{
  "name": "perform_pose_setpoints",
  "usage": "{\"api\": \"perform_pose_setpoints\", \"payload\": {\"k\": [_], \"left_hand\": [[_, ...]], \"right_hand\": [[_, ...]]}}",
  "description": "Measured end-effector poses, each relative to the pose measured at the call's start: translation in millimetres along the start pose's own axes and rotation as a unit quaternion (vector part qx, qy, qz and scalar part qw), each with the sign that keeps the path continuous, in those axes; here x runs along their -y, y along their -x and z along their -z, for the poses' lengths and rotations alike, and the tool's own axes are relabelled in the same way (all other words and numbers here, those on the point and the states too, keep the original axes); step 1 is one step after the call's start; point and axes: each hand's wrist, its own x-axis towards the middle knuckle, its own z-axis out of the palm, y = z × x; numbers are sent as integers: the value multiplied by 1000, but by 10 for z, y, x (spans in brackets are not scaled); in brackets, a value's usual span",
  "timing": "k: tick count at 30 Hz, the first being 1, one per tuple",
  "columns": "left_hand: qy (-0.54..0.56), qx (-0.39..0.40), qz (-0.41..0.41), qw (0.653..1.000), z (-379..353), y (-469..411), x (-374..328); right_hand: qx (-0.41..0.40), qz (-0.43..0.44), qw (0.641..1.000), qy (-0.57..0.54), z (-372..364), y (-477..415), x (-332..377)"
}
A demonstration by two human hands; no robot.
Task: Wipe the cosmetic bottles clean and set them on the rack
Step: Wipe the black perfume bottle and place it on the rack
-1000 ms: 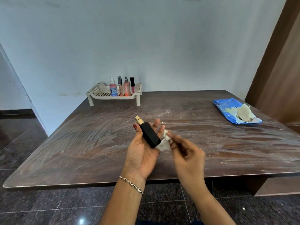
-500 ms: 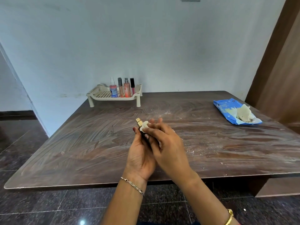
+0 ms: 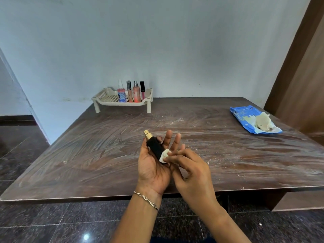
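Observation:
A black cosmetic bottle (image 3: 154, 146) with a gold spray top lies tilted in my left hand (image 3: 152, 172), above the table's near edge. My thumb and one curled finger hold it while the other fingers stretch out. My right hand (image 3: 192, 172) pinches a small white wipe (image 3: 164, 156) and presses it against the bottle's lower end. The cream plastic rack (image 3: 105, 99) stands at the far left of the table by the wall. Several bottles (image 3: 135, 92) stand upright on its right half.
The brown wooden table (image 3: 87, 155) is streaked with white smears and specks. A blue wipes pack (image 3: 242, 114) with a crumpled wipe on top lies at the far right, near a brown wooden panel. Dark tiled floor lies below the table's near edge.
My right hand has slid the wipe from the bottle's gold top down to its lower end. My left hand still holds the bottle in about the same place.

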Motion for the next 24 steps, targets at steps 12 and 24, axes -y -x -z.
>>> {"api": "perform_pose_setpoints", "payload": {"k": [12,24], "left_hand": [[-138,46,-68,987,-31,-4,9],[-182,60,-99,976,-163,51,-57]], "right_hand": [[-138,-365,802,-453,-122,8,221],[-95,-292,877,-371,-50,-61,274]]}}
